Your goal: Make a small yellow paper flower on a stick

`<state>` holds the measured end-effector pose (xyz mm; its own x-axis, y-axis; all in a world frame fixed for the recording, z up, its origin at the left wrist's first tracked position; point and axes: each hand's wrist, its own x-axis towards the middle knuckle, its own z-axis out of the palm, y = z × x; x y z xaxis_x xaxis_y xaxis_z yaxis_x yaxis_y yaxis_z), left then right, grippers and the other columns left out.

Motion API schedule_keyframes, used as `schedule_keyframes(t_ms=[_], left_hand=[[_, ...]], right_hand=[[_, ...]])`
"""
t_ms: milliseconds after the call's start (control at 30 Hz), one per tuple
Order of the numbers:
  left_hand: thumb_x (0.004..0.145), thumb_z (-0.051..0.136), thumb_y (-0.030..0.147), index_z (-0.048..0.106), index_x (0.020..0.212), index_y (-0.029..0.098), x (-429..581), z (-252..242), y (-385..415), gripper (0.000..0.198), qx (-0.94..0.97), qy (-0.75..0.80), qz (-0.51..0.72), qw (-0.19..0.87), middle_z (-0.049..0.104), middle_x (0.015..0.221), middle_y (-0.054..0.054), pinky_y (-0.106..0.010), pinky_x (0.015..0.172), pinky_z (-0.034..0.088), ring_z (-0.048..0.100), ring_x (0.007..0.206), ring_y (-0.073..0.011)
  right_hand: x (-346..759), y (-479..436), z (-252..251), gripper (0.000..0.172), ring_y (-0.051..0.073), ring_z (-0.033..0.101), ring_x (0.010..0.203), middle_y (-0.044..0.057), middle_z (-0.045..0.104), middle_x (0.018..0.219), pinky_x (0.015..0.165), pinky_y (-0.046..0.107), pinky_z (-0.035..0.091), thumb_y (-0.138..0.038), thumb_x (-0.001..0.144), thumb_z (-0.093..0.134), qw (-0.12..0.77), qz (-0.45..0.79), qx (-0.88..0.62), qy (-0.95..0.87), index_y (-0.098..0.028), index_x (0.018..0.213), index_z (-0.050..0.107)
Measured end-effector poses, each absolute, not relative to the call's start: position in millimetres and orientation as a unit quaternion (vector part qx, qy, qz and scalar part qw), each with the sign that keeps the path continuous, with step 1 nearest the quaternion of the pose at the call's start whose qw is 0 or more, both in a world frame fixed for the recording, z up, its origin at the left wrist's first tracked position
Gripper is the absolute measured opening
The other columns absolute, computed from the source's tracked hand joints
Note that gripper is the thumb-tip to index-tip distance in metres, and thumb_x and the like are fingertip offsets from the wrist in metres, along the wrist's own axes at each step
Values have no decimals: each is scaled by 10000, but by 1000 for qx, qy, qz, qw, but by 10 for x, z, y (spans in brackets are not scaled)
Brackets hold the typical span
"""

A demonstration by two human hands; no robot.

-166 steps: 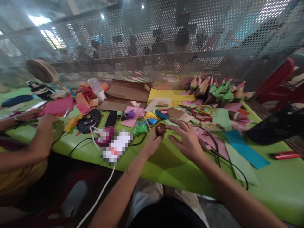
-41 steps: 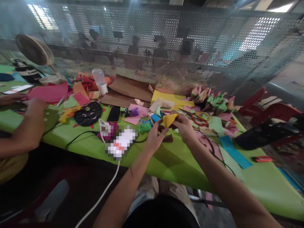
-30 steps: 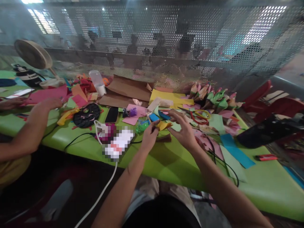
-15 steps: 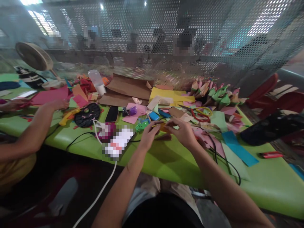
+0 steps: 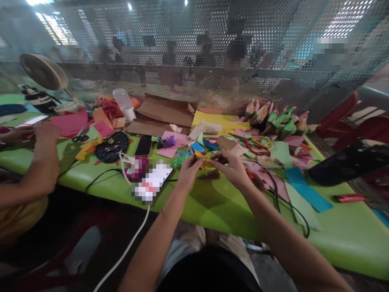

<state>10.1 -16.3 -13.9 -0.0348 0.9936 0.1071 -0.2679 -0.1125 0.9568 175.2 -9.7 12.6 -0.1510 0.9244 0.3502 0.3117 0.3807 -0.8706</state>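
Note:
Between my hands, just above the near part of the green table (image 5: 226,215), is a folded piece of yellow-orange paper (image 5: 206,163) with pointed edges. My left hand (image 5: 189,168) pinches its left side with thumb and fingers. On the right side, my right hand (image 5: 231,167) grips it the same way. A brown paper piece (image 5: 213,174) lies below it. Beside my left hand is a shiny green wrapped bundle (image 5: 181,160). To the right of my right hand lies a pink glue gun (image 5: 258,178) with a black cord.
A phone with a lit, blurred screen (image 5: 153,182) lies at the front edge with a white cable. Scissors with red and yellow handles (image 5: 258,144), paper flowers (image 5: 282,119) and brown sheets (image 5: 167,111) are farther back. A co-worker's arm (image 5: 42,162) is at the left.
The yellow paper has turned and now shows more of its pointed folds between my fingers. At the left, the co-worker's hand has drawn back leftward, uncovering small scissors.

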Motion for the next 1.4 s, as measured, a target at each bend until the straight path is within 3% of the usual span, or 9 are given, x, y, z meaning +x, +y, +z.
schedule_keyframes(t_ms=[133, 267, 467, 633, 800, 967, 1400], left_hand=[[759, 736, 389, 735, 987, 195, 101, -138, -166, 300, 468, 416, 587, 513, 699, 868, -6, -224, 621, 430, 582, 738, -125], [781, 695, 353, 708, 937, 192, 93, -147, -161, 224, 499, 414, 578, 496, 690, 869, -12, -234, 661, 444, 582, 752, -130], [834, 635, 277, 652, 957, 194, 94, -160, -176, 150, 569, 441, 557, 414, 670, 895, -13, -257, 735, 470, 604, 798, -143], [875, 602, 238, 613, 965, 199, 99, -168, -185, 99, 614, 424, 552, 372, 654, 917, -22, -269, 786, 480, 610, 856, -153], [889, 630, 310, 577, 979, 203, 105, -183, -184, 149, 601, 397, 571, 394, 628, 932, -19, -262, 775, 489, 605, 858, -151], [910, 631, 385, 582, 952, 208, 111, -171, -198, 189, 590, 400, 576, 401, 621, 908, -15, -258, 778, 490, 601, 864, -148], [857, 697, 310, 624, 918, 200, 101, -205, -181, 146, 618, 377, 582, 370, 641, 895, -28, -288, 782, 503, 617, 836, -158]], right_hand=[[1767, -126, 148, 276, 228, 663, 869, 71, 727, 978, 771, 361, 521, -462, 841, 690, 452, 227, -438, -743, -224, 981, 715], [1750, -154, 159, 149, 285, 669, 979, 89, 745, 1006, 892, 439, 493, -330, 847, 711, 419, 83, -423, -799, -231, 958, 712], [1700, -193, 95, 195, 269, 655, 891, 93, 699, 956, 742, 364, 525, -160, 797, 669, 405, 65, -422, -808, -214, 984, 676], [1708, -188, 55, 240, 250, 661, 853, 74, 695, 929, 755, 349, 521, -67, 798, 579, 398, 67, -429, -808, -221, 956, 674], [1694, -227, 101, 212, 251, 668, 909, 86, 681, 989, 772, 334, 519, -88, 836, 595, 422, 34, -441, -791, -217, 981, 680], [1668, -269, 92, 93, 225, 666, 779, 72, 688, 922, 675, 308, 492, -175, 892, 624, 396, 24, -493, -774, -217, 950, 684], [1666, -266, 71, 253, 250, 671, 836, 82, 732, 927, 708, 318, 495, -119, 797, 606, 344, 10, -488, -802, -205, 1010, 711]])
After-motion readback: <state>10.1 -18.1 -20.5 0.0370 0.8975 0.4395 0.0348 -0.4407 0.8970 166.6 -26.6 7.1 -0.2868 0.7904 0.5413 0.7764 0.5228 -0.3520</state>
